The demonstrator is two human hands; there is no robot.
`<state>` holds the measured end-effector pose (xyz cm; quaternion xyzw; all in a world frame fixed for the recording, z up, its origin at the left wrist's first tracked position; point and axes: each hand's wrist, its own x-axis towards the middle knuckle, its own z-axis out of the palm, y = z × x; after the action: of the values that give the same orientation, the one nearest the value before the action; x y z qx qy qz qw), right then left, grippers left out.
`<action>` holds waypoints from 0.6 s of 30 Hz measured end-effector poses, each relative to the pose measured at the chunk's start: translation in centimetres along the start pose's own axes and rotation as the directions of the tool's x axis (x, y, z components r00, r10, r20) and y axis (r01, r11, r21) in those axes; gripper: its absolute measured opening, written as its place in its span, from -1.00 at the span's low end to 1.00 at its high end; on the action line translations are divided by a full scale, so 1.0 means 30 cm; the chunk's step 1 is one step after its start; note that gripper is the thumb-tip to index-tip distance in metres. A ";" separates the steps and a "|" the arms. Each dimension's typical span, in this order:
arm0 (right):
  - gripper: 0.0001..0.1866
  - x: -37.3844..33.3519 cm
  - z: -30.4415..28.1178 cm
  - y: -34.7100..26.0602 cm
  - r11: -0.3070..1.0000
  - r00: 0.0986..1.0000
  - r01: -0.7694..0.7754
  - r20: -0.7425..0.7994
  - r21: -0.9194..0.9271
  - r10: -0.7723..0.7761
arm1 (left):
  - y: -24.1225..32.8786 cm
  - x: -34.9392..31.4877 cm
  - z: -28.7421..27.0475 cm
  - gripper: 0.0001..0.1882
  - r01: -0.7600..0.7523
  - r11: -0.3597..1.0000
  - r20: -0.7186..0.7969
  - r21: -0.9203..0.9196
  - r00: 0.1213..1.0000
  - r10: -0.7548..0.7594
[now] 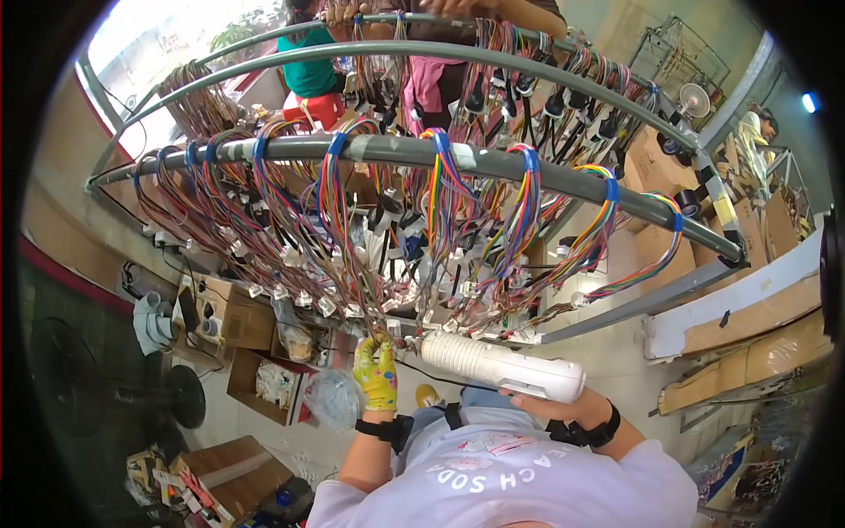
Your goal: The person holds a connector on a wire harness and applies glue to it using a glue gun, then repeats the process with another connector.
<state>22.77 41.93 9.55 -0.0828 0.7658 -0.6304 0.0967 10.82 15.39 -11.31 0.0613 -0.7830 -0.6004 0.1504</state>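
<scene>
My left hand [377, 377], in a yellow patterned glove, is closed with its fingertips pinching the lower end of a multicoloured wire harness [338, 194] that hangs from a grey rail. In my bare right hand [563, 407] lies a white heat gun [502, 365] with a ribbed barrel. Its nose points left, close beside the wires at my left fingertips. Whether it touches them I cannot tell. Several more wire bundles with white connectors [327, 305] hang around both hands, tied to the rail [387, 147] with blue ties.
Behind stands a second rail [414, 48] with more harnesses, and people beyond it. Cardboard boxes [242, 317] and an open box of white parts [275, 387] sit at lower left, near a dark fan [185, 396]. Flattened cardboard [748, 370] leans at right.
</scene>
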 end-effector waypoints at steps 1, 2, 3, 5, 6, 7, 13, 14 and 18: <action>-0.60 0.004 0.000 0.004 0.999 0.999 0.039 0.011 -0.023 -0.039 | -0.018 0.005 0.001 -0.86 -0.001 1.000 -0.025 -0.008 1.000 0.001; -0.60 0.003 0.001 0.008 0.996 0.997 0.074 0.022 -0.046 -0.074 | -0.021 0.007 0.000 -0.86 0.000 1.000 -0.047 -0.015 0.999 -0.001; -0.60 0.005 0.004 0.008 0.996 0.997 0.079 0.023 -0.045 -0.079 | -0.025 0.009 -0.001 -0.86 -0.004 1.000 -0.049 -0.014 0.999 0.003; -0.61 0.014 0.011 0.008 0.994 0.995 0.099 0.017 -0.047 -0.099 | -0.029 0.013 -0.007 -0.84 0.009 0.972 -0.033 0.236 0.999 -0.001; -0.61 0.011 0.013 0.012 0.993 0.994 0.108 0.028 -0.045 -0.107 | -0.030 0.012 -0.003 -0.84 0.009 0.971 -0.046 0.239 0.999 0.002; -0.58 -0.005 0.012 0.019 0.993 0.994 0.105 0.019 -0.045 -0.104 | -0.034 0.007 0.008 -0.82 -0.010 0.974 -0.043 0.228 0.999 0.020; -0.55 0.000 0.033 -0.014 0.994 1.000 -0.023 -0.009 0.107 0.024 | -0.075 0.009 0.025 -0.83 -0.112 0.971 -0.089 0.212 0.987 0.133; -0.63 0.002 0.040 -0.020 0.989 0.995 -0.035 -0.089 0.146 0.048 | -0.074 0.001 0.020 -0.85 -0.077 0.972 -0.058 0.224 0.994 0.092; -0.63 0.001 0.036 -0.014 0.984 0.994 -0.055 -0.078 0.171 0.070 | -0.074 0.004 0.007 -0.82 0.257 0.965 0.094 0.043 0.961 -0.260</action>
<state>23.01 40.81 9.76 -0.0236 0.7154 -0.6923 0.0908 10.45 14.95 -13.47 0.1354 -0.7839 -0.6052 0.0307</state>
